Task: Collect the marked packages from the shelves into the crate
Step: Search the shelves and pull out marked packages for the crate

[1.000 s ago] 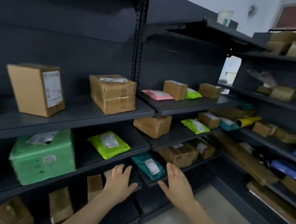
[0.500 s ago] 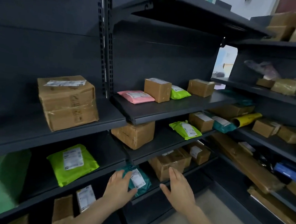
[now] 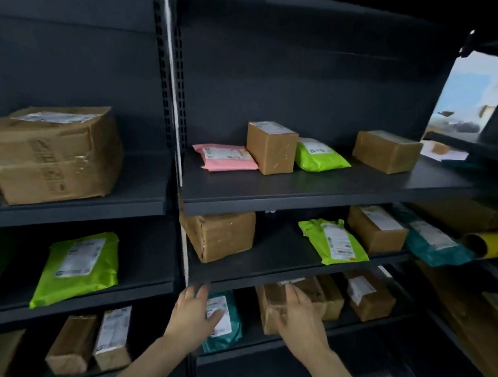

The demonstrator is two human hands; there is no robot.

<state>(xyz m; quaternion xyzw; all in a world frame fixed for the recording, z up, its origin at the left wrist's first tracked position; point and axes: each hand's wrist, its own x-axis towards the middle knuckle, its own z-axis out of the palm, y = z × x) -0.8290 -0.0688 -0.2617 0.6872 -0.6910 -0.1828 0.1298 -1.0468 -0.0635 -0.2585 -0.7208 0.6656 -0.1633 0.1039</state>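
A teal mailer (image 3: 228, 329) with a white label lies on a low shelf right of the upright post. My left hand (image 3: 192, 316) rests on its left side, fingers nearly straight and thumb lying across the label. Beside it on the same shelf stands a taped brown box (image 3: 270, 300). My right hand (image 3: 302, 321) reaches to that box's front with straight fingers, and I cannot tell whether it touches the box. No mark shows on any package. The crate is out of sight.
The shelf above (image 3: 264, 269) overhangs my hands and carries a brown box (image 3: 219, 234) and a green mailer (image 3: 333, 242). Higher up lie a pink mailer (image 3: 225, 157) and small boxes. The left bay holds a large box (image 3: 50, 151) and a green mailer (image 3: 79, 266).
The view has closed in on the right bay. Both hands moved forward into the low shelf, the left onto the teal mailer, the right up to the brown box.
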